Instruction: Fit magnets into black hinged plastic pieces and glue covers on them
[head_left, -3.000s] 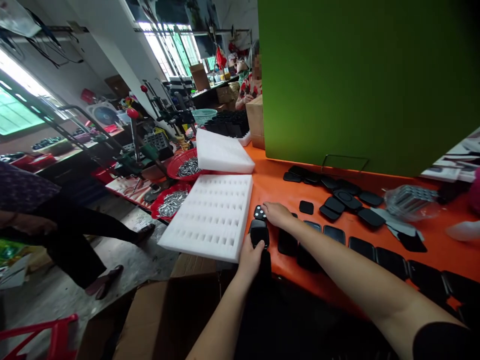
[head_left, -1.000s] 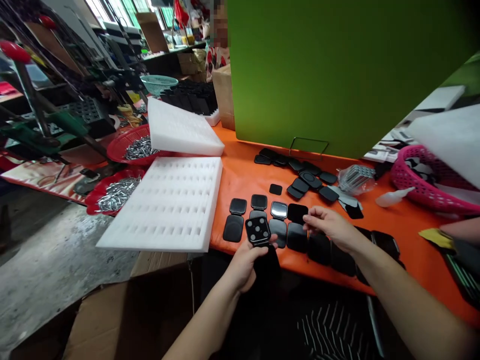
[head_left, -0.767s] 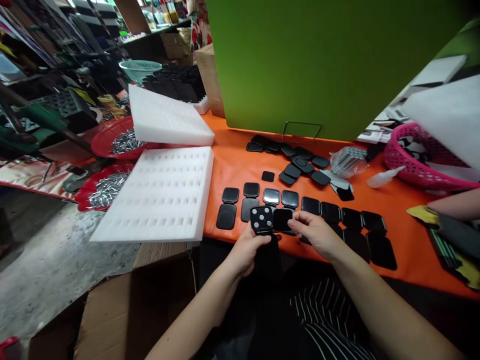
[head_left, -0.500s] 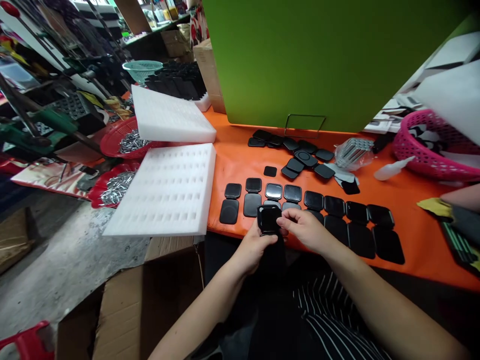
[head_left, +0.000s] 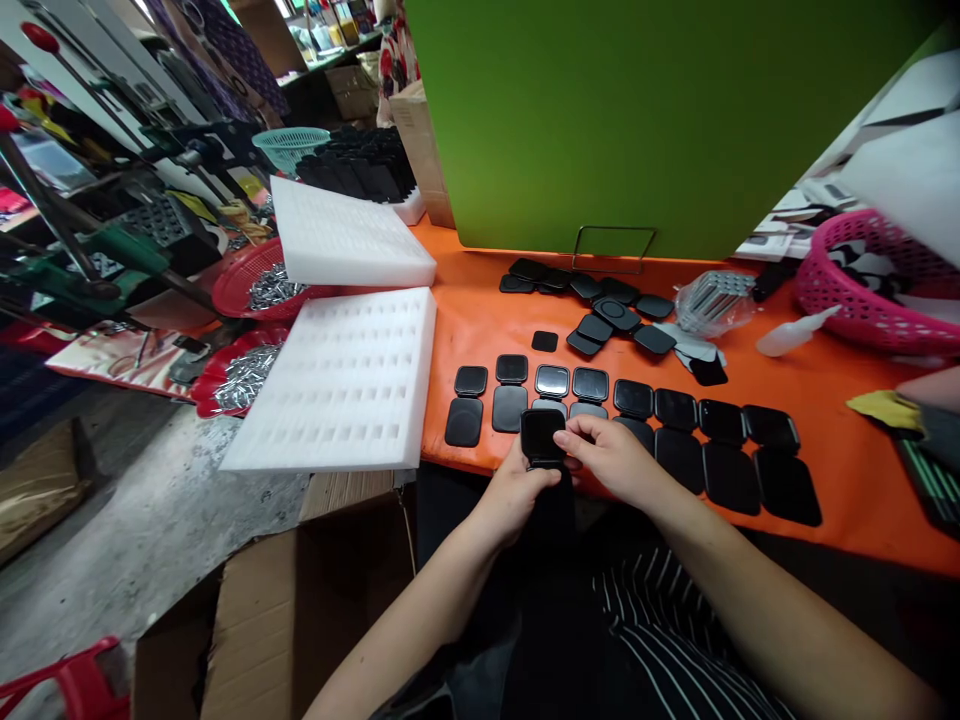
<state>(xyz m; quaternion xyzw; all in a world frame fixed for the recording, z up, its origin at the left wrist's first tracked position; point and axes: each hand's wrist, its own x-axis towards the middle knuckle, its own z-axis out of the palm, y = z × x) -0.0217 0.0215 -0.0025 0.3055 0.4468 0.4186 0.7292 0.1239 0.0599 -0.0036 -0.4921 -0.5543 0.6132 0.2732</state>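
My left hand holds a black two-panel folding piece from below and the left, thumb at its lower edge. One rounded-square panel faces up, and a second dark part hangs under it. At the panel's right edge, my right hand has thumb and fingertips pinched together, touching it; whether a small thing is between them is hidden. Behind and beside the hands runs a row of similar opened folding pieces on the orange table. Some of them are partly covered by the hands.
White foam trays with slots lie on the left. Red baskets of small metal parts stand beyond them. A pile of black pads, a bag of metal rods, a squeeze bottle and a pink basket are farther back.
The view has shifted slightly, so things sit a little further right. A pale spot at the held panel's upper left corner no longer shows. Both hands keep nearly the same pose.
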